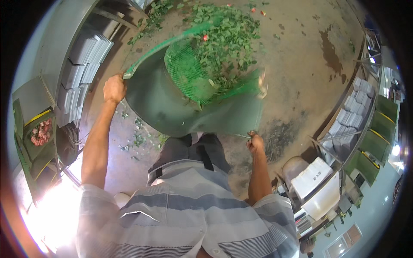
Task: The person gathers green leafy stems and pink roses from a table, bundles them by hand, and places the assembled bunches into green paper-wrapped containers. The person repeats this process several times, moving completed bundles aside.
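Note:
Both my hands hold a dark grey-green sheet (150, 103), which sags between them in front of my legs. My left hand (115, 88) is closed around its left corner, by a bright green edge. At the near right corner, my right hand (256, 142) pinches the sheet's rim. Green plastic mesh (183, 64) lines part of the sheet's inner side. Beyond it, a heap of leafy green rose cuttings (228, 38) with a few red blooms spreads over the floor, partly behind the mesh. The sheet's right end is blurred, and a pale patch there cannot be made out.
Stacked white folded card (81, 56) fills a rack at left; similar stacks (348, 107) stand at right. Pink roses (41, 132) lie in a green holder at far left. A white box (312, 178) sits at lower right. Leaves litter the brown floor (297, 81).

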Available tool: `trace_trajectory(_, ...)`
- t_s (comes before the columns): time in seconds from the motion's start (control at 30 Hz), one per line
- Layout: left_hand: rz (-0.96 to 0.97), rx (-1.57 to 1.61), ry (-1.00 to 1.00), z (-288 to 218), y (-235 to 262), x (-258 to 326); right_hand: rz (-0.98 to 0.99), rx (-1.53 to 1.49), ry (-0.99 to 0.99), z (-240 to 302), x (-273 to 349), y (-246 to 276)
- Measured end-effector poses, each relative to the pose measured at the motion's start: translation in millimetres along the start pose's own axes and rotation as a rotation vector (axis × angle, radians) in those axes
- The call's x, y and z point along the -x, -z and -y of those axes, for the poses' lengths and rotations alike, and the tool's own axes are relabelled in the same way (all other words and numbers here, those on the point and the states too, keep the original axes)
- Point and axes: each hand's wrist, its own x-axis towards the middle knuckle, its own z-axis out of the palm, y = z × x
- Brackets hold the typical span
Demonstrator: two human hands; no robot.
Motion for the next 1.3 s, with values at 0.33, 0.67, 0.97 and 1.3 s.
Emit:
trace_trajectory(0.33,-0.429,-0.102,-0.2,-1.4,43.5,-45.3,0.02,-0.371,-0.063,24.8,13.2,-22.3)
trace_trajectory(0.67,-0.313,0.055,-0.194,-47.7,80.8,-9.0,0.24,-0.356,-0.031,2.3,43.9,-13.4)
trace_trajectory(0.97,-0.225,0.276,-0.324,-129.9,115.7,58.1,0.526,-0.294,0.161,50.1,89.2,-67.4)
trace_trajectory(1.3,0.07,0.478,-0.615,-190.8,53.5,149.0,0.912,-0.405,0.195,113.8,123.5,-93.6)
